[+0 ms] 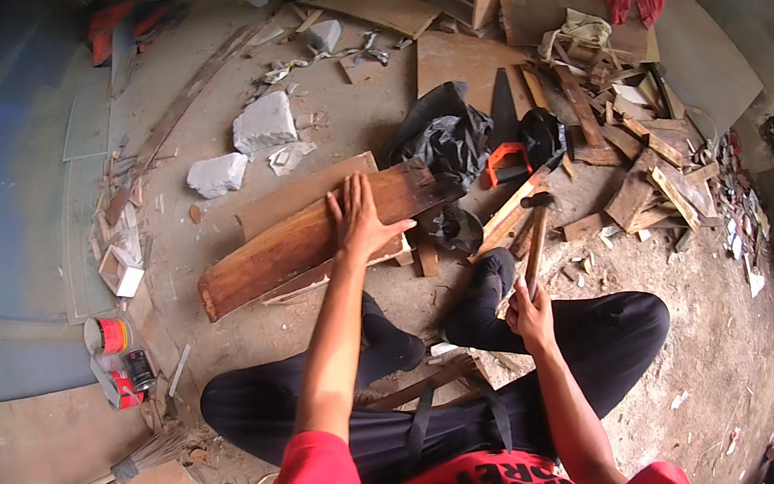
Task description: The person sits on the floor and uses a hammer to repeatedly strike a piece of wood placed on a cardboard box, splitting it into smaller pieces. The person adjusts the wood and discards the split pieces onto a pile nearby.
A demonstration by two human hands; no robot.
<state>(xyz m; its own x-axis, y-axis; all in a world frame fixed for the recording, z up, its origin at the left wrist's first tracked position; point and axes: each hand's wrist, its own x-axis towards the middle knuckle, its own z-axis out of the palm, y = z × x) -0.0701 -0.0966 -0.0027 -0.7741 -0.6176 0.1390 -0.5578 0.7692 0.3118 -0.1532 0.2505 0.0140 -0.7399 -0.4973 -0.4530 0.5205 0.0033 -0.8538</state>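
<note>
My left hand (361,218) lies flat, fingers spread, on a reddish-brown wooden board (277,249) in front of my crossed legs. The board has a dark, stained right end and rests over other pieces of wood, including a paler board (299,195) behind it. My right hand (529,316) is wrapped round the wooden handle of a hammer (537,243), held upright above my right leg with its dark head at the top. Beyond the board's right end sits a black plastic bag (444,137).
An orange-framed tool (507,162), perhaps a saw, lies near the bag. Scrap wood (639,172) is heaped at the right. White blocks (263,122) stand farther off. At the left are several cans (106,335) and a stick broom (128,463).
</note>
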